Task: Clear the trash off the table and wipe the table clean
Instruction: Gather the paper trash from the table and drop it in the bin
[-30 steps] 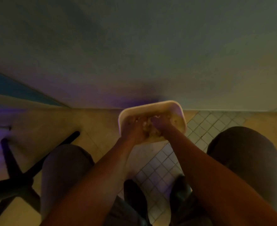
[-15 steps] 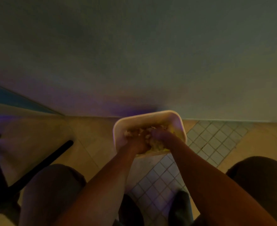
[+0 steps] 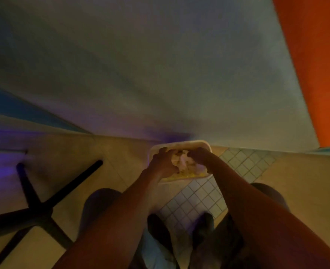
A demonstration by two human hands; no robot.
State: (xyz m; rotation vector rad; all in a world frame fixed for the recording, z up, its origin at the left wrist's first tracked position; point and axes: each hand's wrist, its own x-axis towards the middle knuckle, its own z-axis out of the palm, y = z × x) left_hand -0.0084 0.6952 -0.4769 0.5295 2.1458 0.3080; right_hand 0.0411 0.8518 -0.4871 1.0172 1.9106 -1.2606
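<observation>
Crumpled trash sits between left hand and right hand over tray.

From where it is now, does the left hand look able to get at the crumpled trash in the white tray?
Probably yes. The left hand is already inside the white tray, fingers curled at the crumpled trash; the right hand crowds the other side, but nothing blocks it.

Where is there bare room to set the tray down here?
The grey table is bare from its near edge to the orange strip. It is crowded only at the edge, where the left hand and right hand grip trash in the tray.
</observation>
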